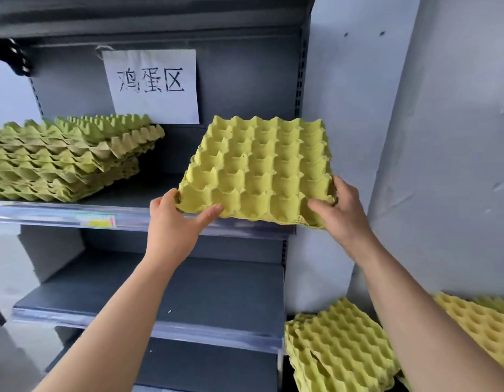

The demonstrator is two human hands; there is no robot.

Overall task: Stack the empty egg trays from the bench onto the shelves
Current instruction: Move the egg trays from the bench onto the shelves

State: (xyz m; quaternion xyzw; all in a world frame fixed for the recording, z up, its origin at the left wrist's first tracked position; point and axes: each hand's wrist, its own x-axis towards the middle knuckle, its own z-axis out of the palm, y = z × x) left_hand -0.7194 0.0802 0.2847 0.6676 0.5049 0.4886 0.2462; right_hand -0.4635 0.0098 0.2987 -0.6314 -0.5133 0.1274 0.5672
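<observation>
One yellow-green moulded-pulp egg tray (259,168), dimpled, at the grey metal shelf (126,213).
My left hand (174,224) and right hand (340,212) gripped its near corners, fingers closed; two ragged tray stacks (67,157) rested left.

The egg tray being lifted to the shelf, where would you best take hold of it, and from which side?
Judging by the egg tray, the near corners look best: left hand and right hand each come from the person's side, thumb on top, fingers beneath. It is wide, thin and tilted up at the back, so a two-corner grip should keep it level going onto the shelf.
</observation>
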